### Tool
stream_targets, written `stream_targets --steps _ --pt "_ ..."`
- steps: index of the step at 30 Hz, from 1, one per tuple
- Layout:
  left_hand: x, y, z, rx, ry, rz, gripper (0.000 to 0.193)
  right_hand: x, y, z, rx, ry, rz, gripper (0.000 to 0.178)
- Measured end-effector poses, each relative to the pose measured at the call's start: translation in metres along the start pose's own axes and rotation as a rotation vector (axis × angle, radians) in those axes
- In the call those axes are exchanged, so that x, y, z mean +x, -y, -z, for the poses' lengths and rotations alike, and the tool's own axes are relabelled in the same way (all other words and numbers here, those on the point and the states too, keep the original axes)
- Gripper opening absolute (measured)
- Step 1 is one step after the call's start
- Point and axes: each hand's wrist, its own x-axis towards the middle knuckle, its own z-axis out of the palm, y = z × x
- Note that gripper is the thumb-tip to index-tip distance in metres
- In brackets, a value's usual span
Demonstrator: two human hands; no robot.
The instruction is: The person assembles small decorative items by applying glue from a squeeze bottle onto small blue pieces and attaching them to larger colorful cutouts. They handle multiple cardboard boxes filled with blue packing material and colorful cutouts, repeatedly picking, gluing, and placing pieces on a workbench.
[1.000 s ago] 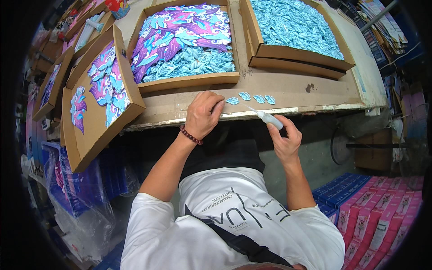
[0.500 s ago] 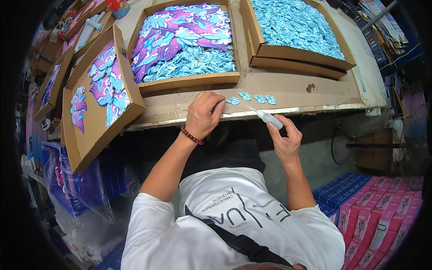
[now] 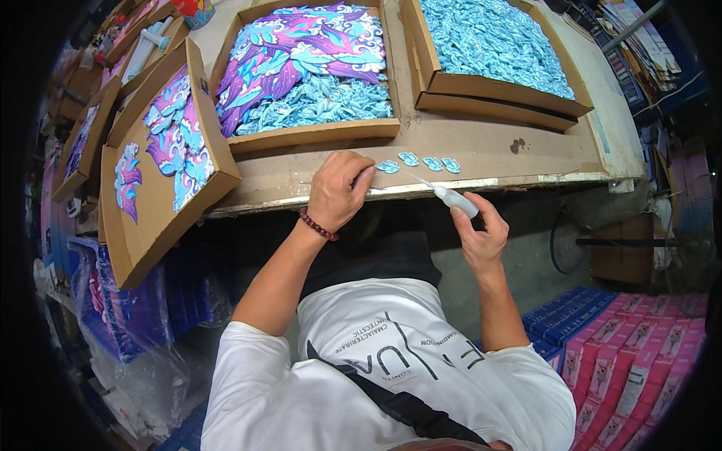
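In my right hand (image 3: 483,234) is a small translucent squeeze bottle (image 3: 456,201) with a thin needle tip, slanting up and left over the table's front edge. The needle points toward a short row of pale blue flower-like pieces (image 3: 432,163) lying on the cardboard table cover (image 3: 489,150). Left of that row, my left hand (image 3: 340,188) is at the table edge, thumb and fingers pinched together. Its fingers hide whatever they may hold. A beaded bracelet circles that wrist.
Behind my left hand stands a cardboard box (image 3: 316,134) of purple-blue cutouts and small blue pieces. Another box (image 3: 511,105) of blue pieces is at the back right. A tilted box (image 3: 124,244) with cutouts overhangs the left edge. Pink cartons (image 3: 624,353) are stacked lower right.
My right hand and the bottle have shifted slightly to the right. My left hand stays almost in place, and the row of blue pieces lies as before.
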Motion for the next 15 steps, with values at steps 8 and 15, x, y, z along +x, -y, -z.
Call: stream_targets --steps 8,15 --pt "-0.0004 -0.0002 -0.0004 0.018 -0.002 0.002 0.006 -0.0015 -0.0034 0.0036 -0.015 0.012 0.002 0.028" --pt "-0.0002 -0.0005 -0.0006 0.011 0.003 0.010 0.005 -0.0002 -0.0025 0.0039 -0.010 0.019 0.010 0.027"
